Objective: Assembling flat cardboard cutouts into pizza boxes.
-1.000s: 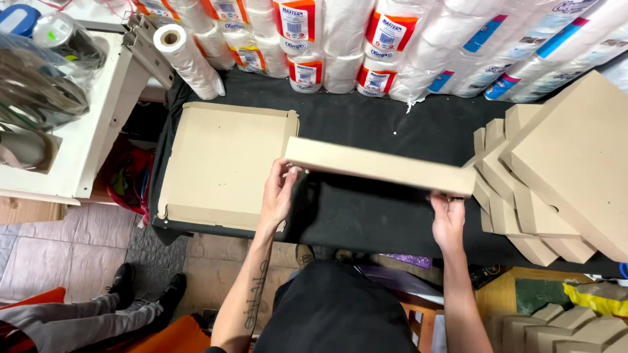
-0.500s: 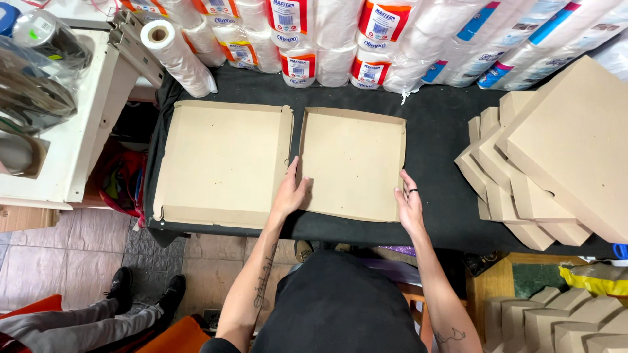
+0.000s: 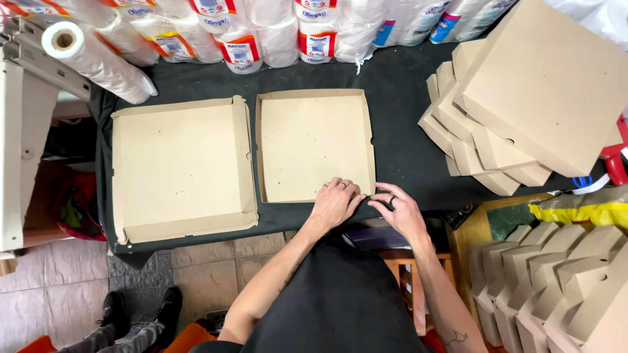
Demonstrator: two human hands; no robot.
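Two open, shallow cardboard box halves lie side by side on a black-covered table (image 3: 399,117). The right box half (image 3: 314,144) has raised walls; the left box half (image 3: 180,170) lies beside it. My left hand (image 3: 335,201) rests on the near right corner of the right box half, fingers pressing its wall. My right hand (image 3: 399,210) touches the same corner from outside, fingers pinching at the cardboard edge. Both hands sit close together.
A fanned stack of folded cardboard boxes (image 3: 517,104) lies at the right. Packs of paper rolls (image 3: 261,33) line the back. A plastic film roll (image 3: 91,55) lies at the far left. More folded boxes (image 3: 562,281) stand lower right. Another person's shoes (image 3: 140,310) show below.
The box half that I held up on edge has been laid flat beside the other one. Both hands have slid from its sides to its near right corner.
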